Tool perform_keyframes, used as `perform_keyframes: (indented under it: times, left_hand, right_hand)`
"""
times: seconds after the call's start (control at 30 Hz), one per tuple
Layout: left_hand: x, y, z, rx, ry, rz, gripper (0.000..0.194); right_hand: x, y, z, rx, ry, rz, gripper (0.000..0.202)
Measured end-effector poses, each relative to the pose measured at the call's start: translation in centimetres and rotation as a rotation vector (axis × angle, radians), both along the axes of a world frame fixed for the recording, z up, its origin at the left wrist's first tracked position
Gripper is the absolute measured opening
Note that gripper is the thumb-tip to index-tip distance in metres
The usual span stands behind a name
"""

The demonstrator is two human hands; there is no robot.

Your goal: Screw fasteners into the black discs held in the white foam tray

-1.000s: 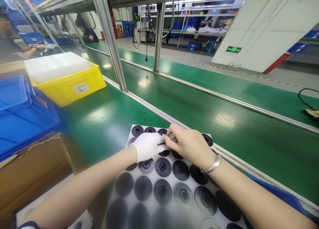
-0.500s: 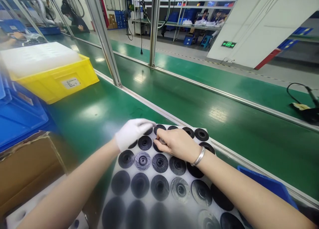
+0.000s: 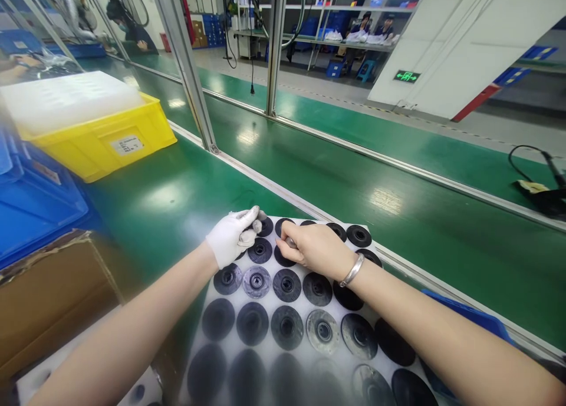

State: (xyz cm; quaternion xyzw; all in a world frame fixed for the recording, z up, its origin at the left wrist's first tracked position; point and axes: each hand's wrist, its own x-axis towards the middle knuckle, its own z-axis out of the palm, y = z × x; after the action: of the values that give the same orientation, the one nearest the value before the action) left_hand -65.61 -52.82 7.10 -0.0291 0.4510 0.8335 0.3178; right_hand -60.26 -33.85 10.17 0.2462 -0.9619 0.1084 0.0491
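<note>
Head view, right hand [image 3: 316, 250] gripping tool [image 3: 290, 242], axis hidden, left hand [image 3: 230, 236] half-open, discs [image 3: 287, 284] flat

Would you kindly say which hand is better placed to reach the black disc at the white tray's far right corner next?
The right hand, I think: it is nearer the black disc than the gloved left hand, though it grips a small greyish object.
</note>
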Motion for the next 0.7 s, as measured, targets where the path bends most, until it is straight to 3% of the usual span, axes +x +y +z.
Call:
perform_keyframes:
  times: [0.07, 0.2, 0.27, 0.4, 0.5, 0.6, 0.7]
  left_hand:
    - [0.2, 0.1, 0.1, -0.006, 0.018, 0.014, 0.02]
    - [0.5, 0.2, 0.2, 0.025, 0.002, -0.014, 0.024]
    - [0.6, 0.2, 0.2, 0.026, -0.013, -0.069, 0.027]
    - [0.8, 0.2, 0.1, -0.01, 0.023, -0.103, 0.022]
    - [1.0, 0.0, 0.6, -0.172, 0.124, -0.085, 0.033]
    - [0.9, -0.2, 1.4, -0.463, 0.433, -0.081, 0.038]
    - [0.8, -0.2, 2.1, -0.732, 0.83, -0.138, 0.029]
  right_hand:
    - [0.0, 0.2, 2.1, -0.016, 0.045, -0.016, 0.014]
    - [0.1, 1.0, 7.0, -0.226, 0.207, -0.177, 0.016]
    - [0.1, 1.4, 8.3, -0.314, 0.251, -0.239, 0.017]
    - [0.2, 1.7, 7.9, -0.463, 0.194, -0.264, 0.018]
    - [0.1, 1.3, 7.1, -0.52, 0.163, -0.262, 0.019]
    - [0.0, 0.6, 7.2, -0.555, 0.177, -0.248, 0.02]
    - [0.2, -0.1, 7.6, -0.593, 0.176, -0.226, 0.02]
